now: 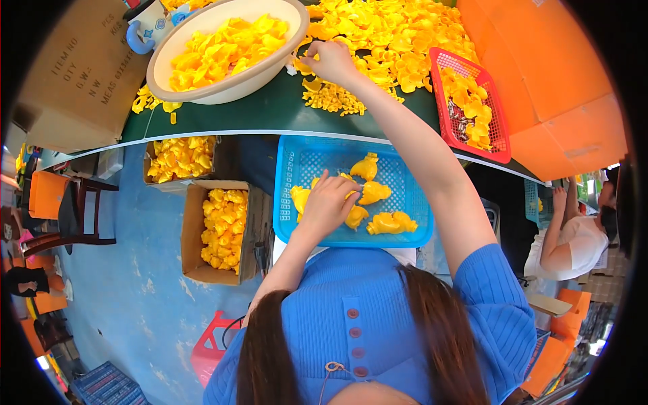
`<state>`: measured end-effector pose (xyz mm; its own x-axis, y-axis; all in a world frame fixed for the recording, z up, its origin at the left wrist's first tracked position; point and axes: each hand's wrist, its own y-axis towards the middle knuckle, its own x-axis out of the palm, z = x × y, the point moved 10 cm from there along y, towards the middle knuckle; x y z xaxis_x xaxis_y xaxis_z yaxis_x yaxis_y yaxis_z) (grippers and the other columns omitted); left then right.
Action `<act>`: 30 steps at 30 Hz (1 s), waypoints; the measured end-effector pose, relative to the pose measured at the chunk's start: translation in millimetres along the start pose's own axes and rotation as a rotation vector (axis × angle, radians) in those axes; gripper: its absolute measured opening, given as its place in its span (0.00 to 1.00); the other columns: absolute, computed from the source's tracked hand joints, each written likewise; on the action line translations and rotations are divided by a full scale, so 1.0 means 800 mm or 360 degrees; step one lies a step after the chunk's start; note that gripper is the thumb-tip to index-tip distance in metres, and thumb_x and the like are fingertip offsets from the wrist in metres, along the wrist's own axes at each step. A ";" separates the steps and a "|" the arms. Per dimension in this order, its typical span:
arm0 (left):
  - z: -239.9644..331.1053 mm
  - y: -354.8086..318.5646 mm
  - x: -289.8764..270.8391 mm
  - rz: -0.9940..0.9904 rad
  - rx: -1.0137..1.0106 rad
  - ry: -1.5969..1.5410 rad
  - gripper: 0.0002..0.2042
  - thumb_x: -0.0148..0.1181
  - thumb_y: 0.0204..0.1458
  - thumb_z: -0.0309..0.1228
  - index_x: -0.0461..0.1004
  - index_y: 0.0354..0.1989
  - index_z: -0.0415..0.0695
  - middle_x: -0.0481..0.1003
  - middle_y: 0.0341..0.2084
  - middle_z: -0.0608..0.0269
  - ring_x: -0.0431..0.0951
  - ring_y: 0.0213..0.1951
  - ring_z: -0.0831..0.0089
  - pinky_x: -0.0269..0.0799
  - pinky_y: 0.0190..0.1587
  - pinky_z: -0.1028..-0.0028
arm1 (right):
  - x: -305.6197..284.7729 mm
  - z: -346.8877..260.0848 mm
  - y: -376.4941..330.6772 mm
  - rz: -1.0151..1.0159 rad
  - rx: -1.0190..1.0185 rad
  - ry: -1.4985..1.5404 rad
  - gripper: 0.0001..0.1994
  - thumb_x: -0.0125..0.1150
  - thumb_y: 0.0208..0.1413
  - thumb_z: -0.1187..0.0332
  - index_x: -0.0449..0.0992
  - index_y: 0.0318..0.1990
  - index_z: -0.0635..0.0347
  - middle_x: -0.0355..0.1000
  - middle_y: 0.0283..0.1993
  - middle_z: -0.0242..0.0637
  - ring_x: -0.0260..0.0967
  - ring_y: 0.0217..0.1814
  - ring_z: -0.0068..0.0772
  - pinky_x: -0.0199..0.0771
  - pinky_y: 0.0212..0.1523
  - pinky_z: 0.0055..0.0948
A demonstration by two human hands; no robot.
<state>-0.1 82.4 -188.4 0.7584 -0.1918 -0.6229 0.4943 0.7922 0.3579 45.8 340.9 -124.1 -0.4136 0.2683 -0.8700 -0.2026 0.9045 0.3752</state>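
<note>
My left hand (328,204) is down in a blue plastic basket (420,223) on my lap, its fingers curled over a yellow plastic piece that they partly hide. Around it lie several shiny yellow moulded pieces, among them a long one (392,223) at the right and an upright one (365,167) at the far side. My right hand (332,62) reaches over the table to the near left edge of a pile of yellow plastic parts (385,34). Its fingertips are pinched together; what they hold is too small to make out.
A cream basin (283,67) of yellow parts stands on the green table (250,111), beside a red basket (496,115) of yellow and metallic parts. Cardboard boxes (192,236) of yellow pieces stand on the floor at left. An orange box (540,81) borders the right; beyond sits another person (570,243).
</note>
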 end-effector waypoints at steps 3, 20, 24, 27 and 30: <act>0.003 -0.001 0.005 -0.0023 0.0011 0.0025 0.05 0.56 0.47 0.29 0.73 0.33 0.46 0.73 0.32 0.61 0.73 0.41 0.62 0.57 0.57 0.52 | 0.015 -0.014 -0.011 -0.0060 -0.0053 -0.0180 0.11 0.61 0.46 0.59 0.77 0.33 0.56 0.74 0.34 0.41 0.69 0.44 0.40 0.51 0.59 0.52; -0.030 -0.002 -0.029 0.0505 -0.0446 -0.1689 0.21 0.39 0.61 0.42 0.55 0.58 0.44 0.65 0.50 0.57 0.68 0.52 0.66 0.63 0.54 0.66 | -0.108 -0.094 -0.161 0.0612 -0.0608 0.0364 0.07 0.62 0.41 0.70 0.70 0.27 0.58 0.70 0.31 0.38 0.67 0.39 0.42 0.64 0.43 0.36; -0.075 -0.015 -0.028 0.0757 -0.0760 -0.2340 0.22 0.35 0.61 0.46 0.57 0.57 0.45 0.66 0.48 0.58 0.68 0.50 0.69 0.66 0.51 0.71 | -0.081 -0.159 -0.259 0.0172 -0.1139 0.0378 0.09 0.63 0.38 0.72 0.68 0.26 0.56 0.69 0.31 0.34 0.67 0.41 0.38 0.64 0.46 0.36; -0.078 -0.018 -0.013 0.0668 -0.0860 -0.2191 0.21 0.35 0.61 0.44 0.57 0.56 0.44 0.67 0.47 0.59 0.70 0.48 0.70 0.67 0.49 0.72 | -0.073 -0.147 -0.277 -0.0021 -0.1053 0.0493 0.11 0.65 0.39 0.68 0.70 0.30 0.57 0.70 0.34 0.35 0.67 0.42 0.39 0.64 0.48 0.37; -0.075 -0.025 0.003 0.0676 -0.0975 -0.2266 0.20 0.36 0.60 0.42 0.59 0.55 0.44 0.69 0.44 0.58 0.72 0.42 0.71 0.70 0.43 0.73 | -0.089 -0.109 -0.267 0.0060 -0.0961 0.0705 0.11 0.65 0.42 0.67 0.73 0.33 0.59 0.71 0.34 0.36 0.68 0.40 0.38 0.66 0.45 0.34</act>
<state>-33.7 101.2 -238.5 0.7217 0.0124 0.6920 0.1843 0.9603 -0.2094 41.5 99.5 -114.5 -0.7228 0.0214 -0.6908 -0.5805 0.5237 0.6235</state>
